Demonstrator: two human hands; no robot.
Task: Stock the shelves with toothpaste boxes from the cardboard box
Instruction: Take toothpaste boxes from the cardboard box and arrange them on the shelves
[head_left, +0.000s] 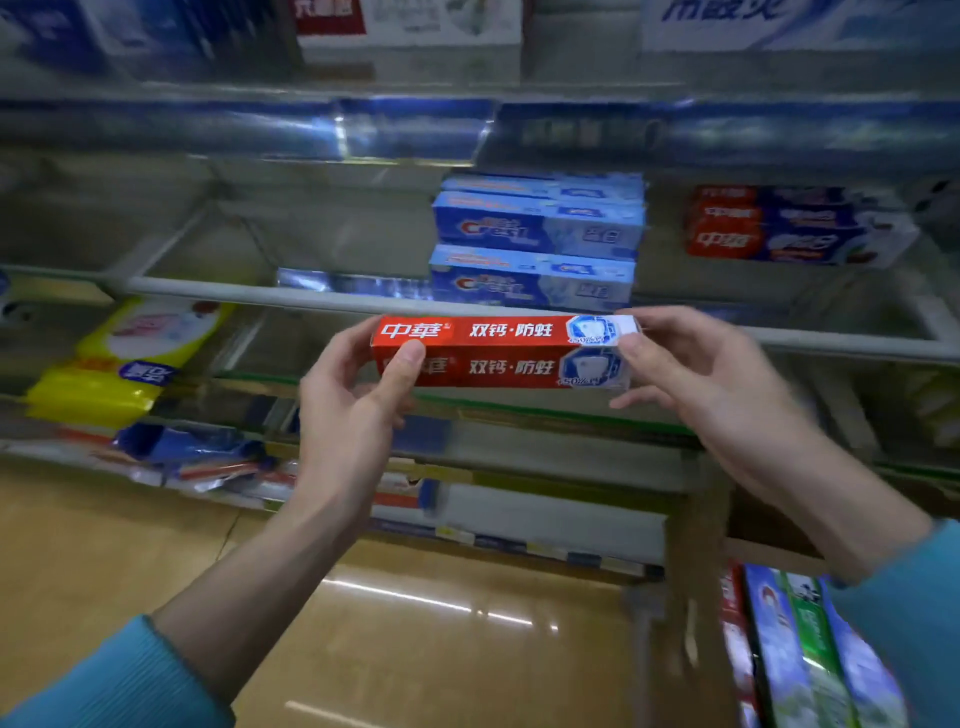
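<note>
A red toothpaste box (511, 351) with white lettering is held level in front of the middle shelf rail (249, 293). My left hand (358, 395) grips its left end, thumb across the front face. My right hand (696, 374) pinches its right end with fingertips. On the shelf behind it stands a stack of blue toothpaste boxes (537, 241). A stack of red and blue toothpaste boxes (789, 228) lies farther right. The cardboard box (769, 540) shows at the lower right, with several upright toothpaste boxes (795, 654) in it.
A yellow packet (122, 358) lies on the lower shelf at the left, with blue packets (182, 444) below it. More boxed goods line the top shelf (410, 31). The left part of the middle shelf (208, 244) is bare. A tan floor (415, 623) lies underneath.
</note>
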